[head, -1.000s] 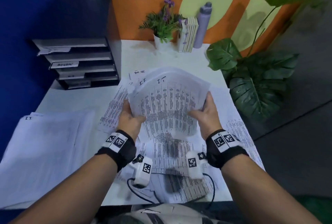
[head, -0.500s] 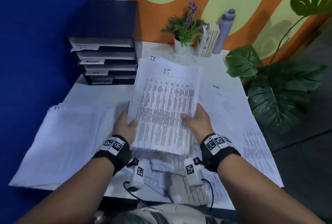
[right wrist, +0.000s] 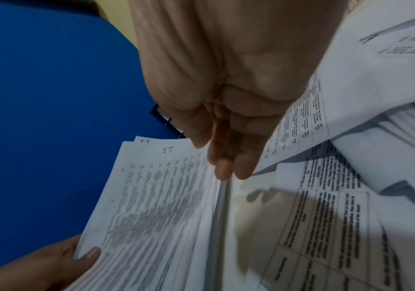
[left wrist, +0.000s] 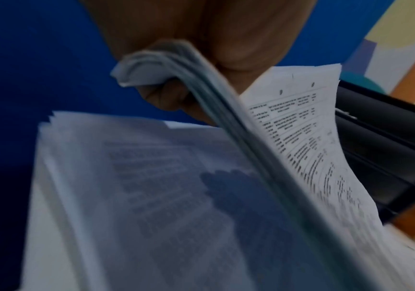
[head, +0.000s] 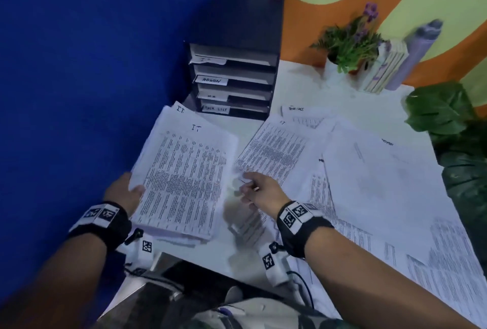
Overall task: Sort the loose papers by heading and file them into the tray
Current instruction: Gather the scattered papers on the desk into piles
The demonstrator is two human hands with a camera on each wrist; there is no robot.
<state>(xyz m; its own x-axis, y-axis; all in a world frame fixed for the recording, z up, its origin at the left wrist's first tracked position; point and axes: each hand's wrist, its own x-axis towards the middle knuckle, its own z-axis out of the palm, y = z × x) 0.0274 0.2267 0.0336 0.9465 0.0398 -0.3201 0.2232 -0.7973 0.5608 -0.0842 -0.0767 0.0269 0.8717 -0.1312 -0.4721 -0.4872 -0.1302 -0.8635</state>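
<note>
IT sheaf [head: 181, 181]: my left hand [head: 122, 192] pinches its near-left edge above the IT pile; my right hand [head: 259, 190], fingers relaxed, holds nothing beside its right edge. Risk: one-handed, sheets could fan and slide before reaching the tray [head: 232, 83] ahead.

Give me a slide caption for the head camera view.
Left hand grips the IT stack while the right hand hovers over loose papers near the labelled tray.

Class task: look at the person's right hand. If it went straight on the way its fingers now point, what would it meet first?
Most likely the IT stack. The right hand points left and slightly away, fingertips close beside the stack's right edge, which the left hand grips at the other side. Depth is unclear; it might pass just over it.
</note>
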